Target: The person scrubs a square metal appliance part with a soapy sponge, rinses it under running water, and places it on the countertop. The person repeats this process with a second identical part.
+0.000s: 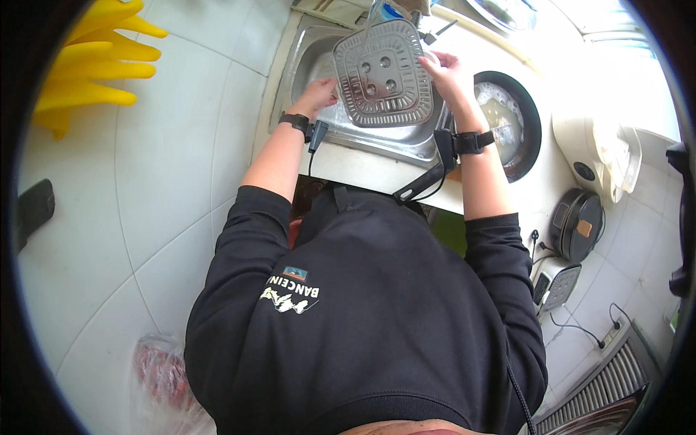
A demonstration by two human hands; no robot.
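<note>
A grey square slotted tray [384, 76] with rounded corners and several round bumps in its middle is held tilted above the steel sink [375, 142]. On its right edge my right hand [450, 76] grips it, thumb over the rim. My left hand [317, 97] is at the opposite edge, fingers curled against the rim; the fingertips are partly hidden. Just right of the sink, a dark frying pan [532, 128] holds cloudy water with white suds. The faucet area behind the tray is mostly covered by it.
Yellow rubber gloves [103, 60] hang at the tiled wall on the left. A cream appliance [584, 147], a round black appliance [576, 223] and power cords stand along the right. My wrists wear black straps with a cable. A plastic bag [166, 375] hangs low left.
</note>
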